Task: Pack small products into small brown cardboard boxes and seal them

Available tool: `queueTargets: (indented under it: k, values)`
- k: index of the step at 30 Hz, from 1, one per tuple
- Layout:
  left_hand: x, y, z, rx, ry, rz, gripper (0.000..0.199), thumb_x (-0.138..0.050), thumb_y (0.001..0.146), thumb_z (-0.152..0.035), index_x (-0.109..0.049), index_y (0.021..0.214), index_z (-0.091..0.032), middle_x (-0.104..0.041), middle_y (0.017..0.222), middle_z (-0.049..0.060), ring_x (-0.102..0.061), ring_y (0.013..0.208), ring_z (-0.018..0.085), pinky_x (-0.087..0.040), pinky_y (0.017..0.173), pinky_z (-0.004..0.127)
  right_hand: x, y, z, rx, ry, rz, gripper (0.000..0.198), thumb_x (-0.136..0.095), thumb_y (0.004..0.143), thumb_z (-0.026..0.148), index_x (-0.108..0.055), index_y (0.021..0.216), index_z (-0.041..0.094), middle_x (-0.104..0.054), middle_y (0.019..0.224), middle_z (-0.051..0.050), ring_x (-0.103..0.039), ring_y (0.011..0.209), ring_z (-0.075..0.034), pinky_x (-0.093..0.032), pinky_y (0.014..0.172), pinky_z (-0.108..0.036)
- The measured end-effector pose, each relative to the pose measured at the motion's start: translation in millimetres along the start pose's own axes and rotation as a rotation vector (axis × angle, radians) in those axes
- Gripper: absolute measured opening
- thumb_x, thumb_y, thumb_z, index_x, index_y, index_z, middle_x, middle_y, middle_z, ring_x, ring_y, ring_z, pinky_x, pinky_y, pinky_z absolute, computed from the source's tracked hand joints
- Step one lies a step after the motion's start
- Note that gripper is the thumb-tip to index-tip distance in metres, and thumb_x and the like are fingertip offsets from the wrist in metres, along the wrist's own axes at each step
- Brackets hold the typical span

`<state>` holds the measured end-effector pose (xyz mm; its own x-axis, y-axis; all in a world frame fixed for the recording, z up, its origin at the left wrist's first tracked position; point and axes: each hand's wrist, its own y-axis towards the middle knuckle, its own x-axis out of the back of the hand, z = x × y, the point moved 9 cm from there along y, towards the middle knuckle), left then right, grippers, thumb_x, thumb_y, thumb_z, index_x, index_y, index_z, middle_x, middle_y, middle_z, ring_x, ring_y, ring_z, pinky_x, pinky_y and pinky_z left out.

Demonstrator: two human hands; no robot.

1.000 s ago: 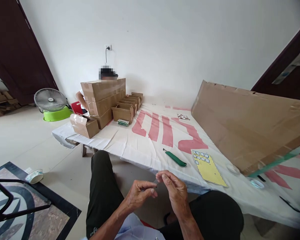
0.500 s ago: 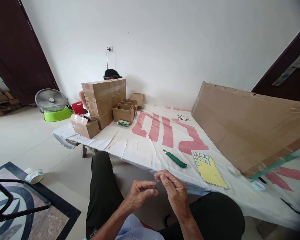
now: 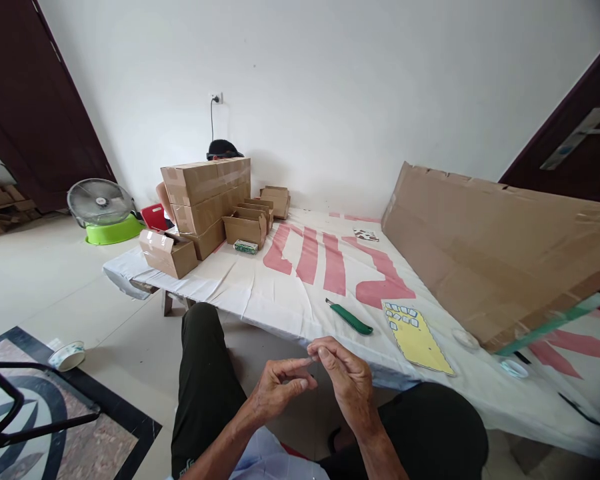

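Observation:
Over the table's near edge, my two hands meet at the fingertips. My right hand (image 3: 347, 383) is closed in a pinch of thumb and forefinger; whatever it holds is too small to make out. My left hand (image 3: 280, 388) has its forefinger stretched out to the right fingertips, its thumb apart below. Just beyond them a green utility knife (image 3: 350, 317) lies on the cloth. To its right is a yellow sheet (image 3: 420, 340) with small white, blue-edged stickers (image 3: 403, 313) at its far end.
A white cloth with red shapes covers the table (image 3: 300, 313). Taped cardboard boxes (image 3: 205, 203) are stacked at the left, a person's dark cap behind them. Open boxes (image 3: 245, 228) stand beside the stack. A large cardboard panel (image 3: 495, 260) leans at the right, near a tape roll (image 3: 514, 369).
My hands stay almost in place, fingertips still together. My left forefinger is a little straighter. The whole view has shifted slightly; the things on the table have not moved.

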<state>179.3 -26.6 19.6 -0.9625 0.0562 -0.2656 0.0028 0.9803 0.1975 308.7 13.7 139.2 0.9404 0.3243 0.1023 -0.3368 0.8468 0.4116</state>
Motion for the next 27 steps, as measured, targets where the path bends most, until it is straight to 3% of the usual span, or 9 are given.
queueTargets:
  k: [8, 14, 16, 19, 22, 27]
  values:
    - [2, 0, 6, 0.043, -0.005, 0.021, 0.063, -0.089, 0.087, -0.057, -0.08, 0.138, -0.022, -0.087, 0.103, 0.013, -0.082, 0.102, 0.031, -0.059, 0.098, 0.043, -2, 1, 1, -0.001, 0.016, 0.019, 0.034, -0.069, 0.102, 0.052, -0.082, 0.087, 0.025, -0.075, 0.088, -0.005, -0.067, 0.082, -0.022, -0.058, 0.082, -0.032]
    - [7, -5, 9, 0.12, 0.022, 0.023, 0.077, -0.091, 0.081, -0.063, -0.077, 0.142, -0.019, -0.087, 0.105, 0.015, -0.08, 0.096, 0.03, -0.057, 0.085, 0.038, -2, 8, 12, -0.005, 0.095, 0.023, 0.033, -0.069, 0.103, 0.053, -0.083, 0.091, 0.025, -0.077, 0.091, -0.006, -0.069, 0.086, -0.022, -0.058, 0.083, -0.034]
    - [12, -6, 7, 0.152, 0.026, 0.017, 0.075, -0.091, 0.08, -0.062, -0.079, 0.139, -0.017, -0.086, 0.113, 0.017, -0.079, 0.102, 0.032, -0.057, 0.086, 0.039, -4, 14, 19, -0.008, 0.147, 0.054, 0.032, -0.07, 0.103, 0.053, -0.083, 0.09, 0.026, -0.077, 0.092, -0.007, -0.069, 0.088, -0.023, -0.059, 0.085, -0.036]
    - [28, 0, -4, 0.147, 0.056, -0.022, 0.056, -0.088, 0.081, -0.049, -0.085, 0.128, -0.018, -0.084, 0.124, 0.016, -0.075, 0.123, 0.039, -0.057, 0.104, 0.048, -8, 22, 30, -0.03, 0.234, 0.129, 0.036, -0.073, 0.1, 0.057, -0.082, 0.085, 0.025, -0.077, 0.088, -0.007, -0.069, 0.086, -0.025, -0.06, 0.084, -0.04]
    - [53, 10, -14, 0.125, 0.189, -0.063, 0.042, -0.078, 0.081, -0.033, -0.088, 0.12, -0.021, -0.084, 0.128, 0.011, -0.071, 0.133, 0.039, -0.048, 0.122, 0.055, -14, 29, 41, -0.05, 0.295, 0.219, 0.039, -0.075, 0.097, 0.061, -0.082, 0.083, 0.025, -0.076, 0.085, -0.007, -0.07, 0.082, -0.025, -0.06, 0.083, -0.042]
    - [102, 33, -40, 0.025, 0.527, -0.172, 0.041, -0.07, 0.076, -0.019, -0.088, 0.113, -0.022, -0.082, 0.131, 0.011, -0.07, 0.132, 0.034, -0.044, 0.127, 0.056, -26, 30, 50, -0.057, 0.364, 0.392, 0.035, -0.074, 0.1, 0.055, -0.083, 0.085, 0.025, -0.078, 0.083, -0.006, -0.072, 0.083, -0.024, -0.058, 0.084, -0.041]
